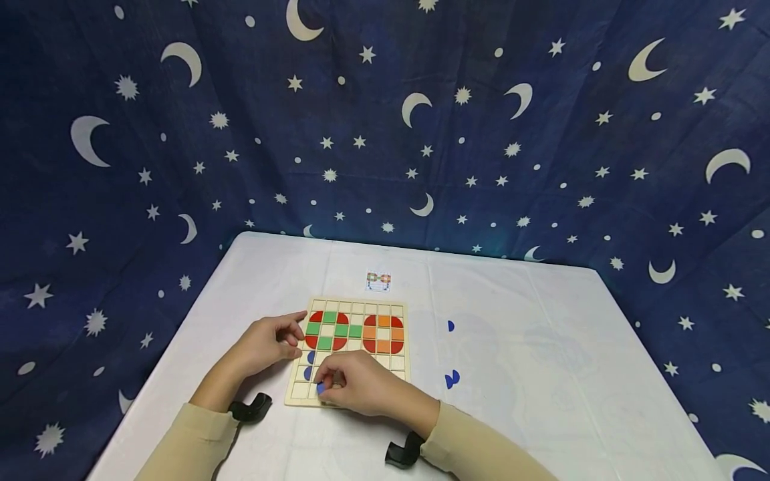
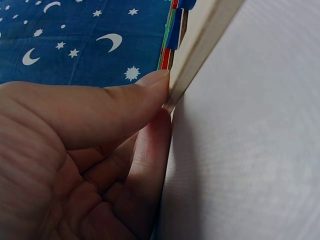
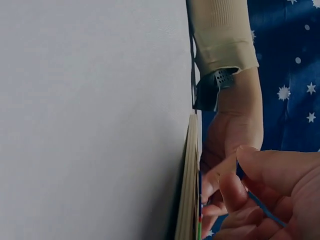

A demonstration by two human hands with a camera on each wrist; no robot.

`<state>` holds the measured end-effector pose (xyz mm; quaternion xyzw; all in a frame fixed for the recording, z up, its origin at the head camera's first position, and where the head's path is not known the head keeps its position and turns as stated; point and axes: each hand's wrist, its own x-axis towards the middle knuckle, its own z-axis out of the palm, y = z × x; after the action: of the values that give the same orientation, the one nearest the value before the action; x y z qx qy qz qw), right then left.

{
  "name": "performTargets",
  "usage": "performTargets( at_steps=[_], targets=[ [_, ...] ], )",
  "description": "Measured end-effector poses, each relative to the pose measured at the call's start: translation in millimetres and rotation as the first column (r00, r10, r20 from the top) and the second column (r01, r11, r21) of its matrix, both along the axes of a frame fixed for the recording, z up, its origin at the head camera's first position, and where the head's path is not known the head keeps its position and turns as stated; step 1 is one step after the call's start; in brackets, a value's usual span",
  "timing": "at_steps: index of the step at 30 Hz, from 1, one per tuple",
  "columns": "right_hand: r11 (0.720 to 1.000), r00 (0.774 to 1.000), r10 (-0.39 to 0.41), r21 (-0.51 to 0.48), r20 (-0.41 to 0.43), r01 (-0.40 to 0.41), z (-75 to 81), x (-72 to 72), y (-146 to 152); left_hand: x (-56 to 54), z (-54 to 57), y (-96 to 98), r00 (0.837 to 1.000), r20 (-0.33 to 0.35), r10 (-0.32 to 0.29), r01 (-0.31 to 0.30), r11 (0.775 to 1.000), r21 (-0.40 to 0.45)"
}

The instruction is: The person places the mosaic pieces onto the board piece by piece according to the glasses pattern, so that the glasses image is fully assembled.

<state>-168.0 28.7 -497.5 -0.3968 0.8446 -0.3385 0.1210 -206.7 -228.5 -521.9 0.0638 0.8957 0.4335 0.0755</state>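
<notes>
A square wooden grid board (image 1: 297, 394) lies on the table, filled in part with red, green and orange flat pieces forming two rounded rings. My right hand (image 1: 367, 384) is over its lower part and pinches a blue piece (image 1: 321, 387) between thumb and finger; its full shape is hidden. In the right wrist view that blue piece (image 3: 240, 171) shows edge-on. Two blue half-round pieces (image 1: 308, 373) sit in the board's left part. With thumb and fingertips, my left hand (image 1: 265, 344) touches the board's left edge, seen up close in the left wrist view.
Behind the board lies a small pattern card (image 1: 378, 280) with a similar coloured design. To the right, one blue half-round piece (image 1: 450, 326) lies alone, and two more blue pieces (image 1: 455, 377) lie close together. A starry dark cloth (image 1: 385, 133) hangs behind the white table (image 1: 541, 374).
</notes>
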Motion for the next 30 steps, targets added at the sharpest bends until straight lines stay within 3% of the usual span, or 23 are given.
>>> performTargets(
  at_steps=[6, 12, 22, 30],
  targets=[
    [0.999, 0.998, 0.027, 0.035, -0.062, -0.025, -8.6, -2.5, -9.4, -0.1, -0.2, 0.3, 1.000, -0.006, 0.000, 0.000, 1.000, -0.013],
    [0.995, 0.994, 0.001, 0.100, -0.111, 0.010, -14.9, -2.2, -15.2, 1.3, 3.2, 0.7, 1.000, 0.004, 0.003, -0.003, 1.000, -0.021],
    [0.990, 0.993, -0.116, 0.078, -0.017, 0.117, -12.5, -0.4, -15.9, 2.0, 0.2, 0.0, 1.000, -0.002, 0.002, -0.002, 1.000, -0.014],
    [0.986, 0.988, -0.115, 0.109, -0.101, 0.126, -13.0, 2.4, -16.9, 1.8, 1.1, -0.6, 1.000, -0.001, -0.005, 0.005, 1.000, -0.011]
  ],
)
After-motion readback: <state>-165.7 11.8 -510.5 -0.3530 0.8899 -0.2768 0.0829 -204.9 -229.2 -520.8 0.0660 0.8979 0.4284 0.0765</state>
